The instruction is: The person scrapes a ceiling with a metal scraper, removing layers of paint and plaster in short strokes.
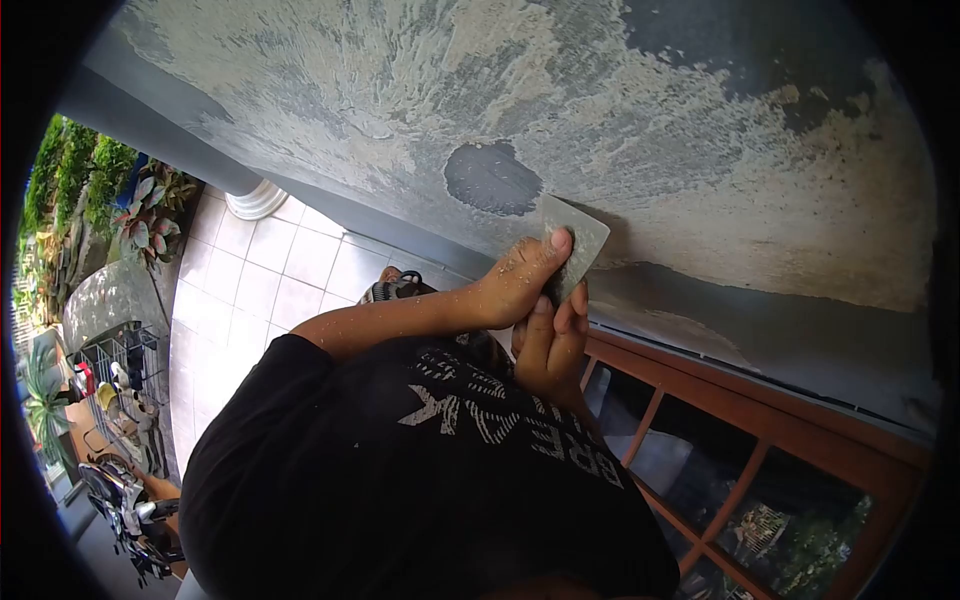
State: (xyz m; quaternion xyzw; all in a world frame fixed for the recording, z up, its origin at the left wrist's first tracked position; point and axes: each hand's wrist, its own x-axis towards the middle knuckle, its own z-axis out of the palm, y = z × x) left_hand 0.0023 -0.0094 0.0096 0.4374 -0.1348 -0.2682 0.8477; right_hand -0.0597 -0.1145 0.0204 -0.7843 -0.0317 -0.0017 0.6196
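Note:
A flat, rectangular grey scraper (587, 232) is tilted against the rough, patchy wall (600, 130), its upper corner beside a dark round patch (492, 178). My left hand (522, 280) grips it, with the thumb pressed on its face and the other fingers mostly hidden. Below, my right hand (553, 345) has its fingers up at the scraper's lower end, closed against it. Pale dust and crumbs stick to the left hand and forearm.
A wooden-framed glass window (730, 470) lies at the lower right. White floor tiles (235, 270), a column base (257, 198) and a wire rack of shoes (125, 390) are on the left. A motorcycle (125, 510) stands at the lower left, with plants (150, 220) farther up.

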